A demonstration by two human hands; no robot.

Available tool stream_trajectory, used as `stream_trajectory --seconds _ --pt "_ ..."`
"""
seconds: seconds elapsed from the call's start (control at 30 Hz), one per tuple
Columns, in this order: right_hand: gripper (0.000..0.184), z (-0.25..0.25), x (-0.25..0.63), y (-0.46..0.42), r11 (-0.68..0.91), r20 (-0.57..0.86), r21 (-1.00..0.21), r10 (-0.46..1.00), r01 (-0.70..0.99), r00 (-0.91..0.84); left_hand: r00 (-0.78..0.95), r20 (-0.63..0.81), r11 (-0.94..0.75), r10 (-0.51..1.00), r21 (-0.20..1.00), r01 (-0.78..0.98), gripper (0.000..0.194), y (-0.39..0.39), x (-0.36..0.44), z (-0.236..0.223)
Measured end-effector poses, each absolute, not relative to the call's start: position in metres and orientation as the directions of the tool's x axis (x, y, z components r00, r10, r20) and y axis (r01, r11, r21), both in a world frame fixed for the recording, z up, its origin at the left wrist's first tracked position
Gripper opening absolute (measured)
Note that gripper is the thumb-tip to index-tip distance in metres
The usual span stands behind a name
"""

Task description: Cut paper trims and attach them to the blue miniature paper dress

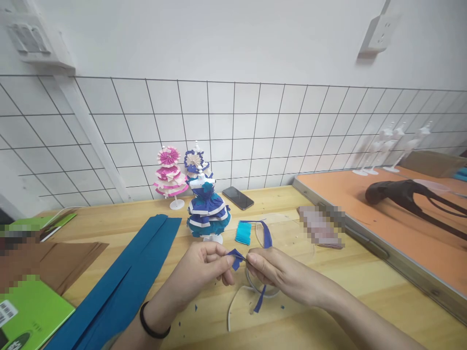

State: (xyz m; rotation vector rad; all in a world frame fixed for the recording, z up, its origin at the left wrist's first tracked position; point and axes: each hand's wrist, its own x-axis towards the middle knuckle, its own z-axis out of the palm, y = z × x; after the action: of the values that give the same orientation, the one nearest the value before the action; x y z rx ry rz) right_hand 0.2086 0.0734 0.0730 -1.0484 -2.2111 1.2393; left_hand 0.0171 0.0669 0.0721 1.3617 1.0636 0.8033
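A small folded piece of blue-violet crepe paper [236, 259] spans the gap between my two hands. My left hand [204, 267] pinches its left edge between thumb and fingers. The right end of the paper is gripped by my right hand [272, 267], thumb over curled fingers. A long blue-violet strip [267, 234] shows above my right hand, and a similar strip end [260, 299] hangs below it. Just beyond the hands stands a small white dress form in a tiered blue and teal paper dress [208, 206]. A pleated turquoise paper piece [243, 233] lies beside it.
White cord [230, 311] loops under my right hand. Behind are a pink paper-dressed form [170, 171] and a phone [238, 198]. Teal paper [134, 272] and a green packet [36, 311] lie left. At right are an orange board [408, 233] and bare white forms [386, 141].
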Motion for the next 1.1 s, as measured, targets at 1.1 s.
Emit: stream_trajectory --seconds 1.1 --pt "0.044 0.0685 0.2074 0.0742 0.256 -0.054 -0.880 0.782 0.400 -0.621 0.360 -0.107 0.036 0.927 0.979 0.199 0.020 0.0667 0.0212 0.0689"
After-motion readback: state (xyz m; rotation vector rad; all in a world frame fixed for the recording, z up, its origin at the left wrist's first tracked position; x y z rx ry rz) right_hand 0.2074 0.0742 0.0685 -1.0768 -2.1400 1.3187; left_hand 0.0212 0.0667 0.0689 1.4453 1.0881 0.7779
